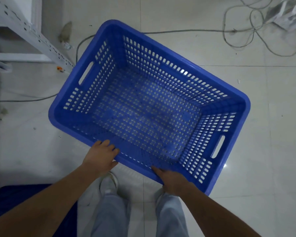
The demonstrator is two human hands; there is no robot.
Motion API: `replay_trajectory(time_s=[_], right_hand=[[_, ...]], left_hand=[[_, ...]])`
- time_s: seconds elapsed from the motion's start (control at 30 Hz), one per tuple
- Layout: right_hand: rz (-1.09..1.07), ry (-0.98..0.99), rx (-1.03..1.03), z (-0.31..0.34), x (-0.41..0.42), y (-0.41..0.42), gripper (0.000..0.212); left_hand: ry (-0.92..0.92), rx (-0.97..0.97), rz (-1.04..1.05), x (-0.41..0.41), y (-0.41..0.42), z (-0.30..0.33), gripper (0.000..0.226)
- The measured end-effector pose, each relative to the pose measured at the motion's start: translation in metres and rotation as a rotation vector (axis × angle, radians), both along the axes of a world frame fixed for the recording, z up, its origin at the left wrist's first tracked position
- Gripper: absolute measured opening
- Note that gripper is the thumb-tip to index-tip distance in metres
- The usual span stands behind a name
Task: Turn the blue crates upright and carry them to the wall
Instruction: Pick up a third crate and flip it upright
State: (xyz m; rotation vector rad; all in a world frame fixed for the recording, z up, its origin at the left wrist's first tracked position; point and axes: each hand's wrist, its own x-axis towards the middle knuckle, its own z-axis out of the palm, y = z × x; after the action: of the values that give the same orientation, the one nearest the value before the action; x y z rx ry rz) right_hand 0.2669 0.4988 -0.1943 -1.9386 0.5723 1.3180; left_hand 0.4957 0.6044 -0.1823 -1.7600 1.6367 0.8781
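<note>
The left hand [100, 155] grips the near long rim of the blue crate [149, 106], fingers curled over the edge and thumb below it. The right hand [172, 181] holds the same rim further toward the crate's right corner, thumb laid along the top and the other fingers hidden underneath. The crate is upright, mouth up, turned at an angle over the floor [263, 134] just ahead of the person's shoes [108, 183].

Beyond the crate's far left corner stands a white perforated rack post [32, 33], close to that corner, with a small orange bit [59, 68] at its foot. A grey cable [186, 31] runs across the floor behind the crate and joins a loose tangle of cables [263, 36] at the far right, beside some pale equipment [287, 16] too blurred to identify. Another cable [24, 100] lies to the left. A dark blue shape [24, 199] sits at the lower left, partly covered by the left arm.

The floor is pale glossy tile with dirt marks. The crate is slotted on all sides, has a handle slot at each end, and holds nothing.
</note>
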Motion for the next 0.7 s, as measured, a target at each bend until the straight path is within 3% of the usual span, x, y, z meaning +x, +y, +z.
replay_trajectory(time_s=[0.3,0.43,0.7], right_hand=[[0.125,0.007,-0.041,0.003,-0.034,-0.017,0.074],[0.146,0.019,-0.082,0.003,-0.042,-0.027,0.074],[0.156,0.041,-0.141,0.001,-0.045,-0.053,0.076]], left_hand=[[0.057,-0.132,0.102,-0.045,0.036,-0.026,0.049],[0.086,-0.016,0.106,-0.063,0.024,-0.008,0.045],[0.000,-0.001,0.044,-0.081,0.013,-0.014,0.043]])
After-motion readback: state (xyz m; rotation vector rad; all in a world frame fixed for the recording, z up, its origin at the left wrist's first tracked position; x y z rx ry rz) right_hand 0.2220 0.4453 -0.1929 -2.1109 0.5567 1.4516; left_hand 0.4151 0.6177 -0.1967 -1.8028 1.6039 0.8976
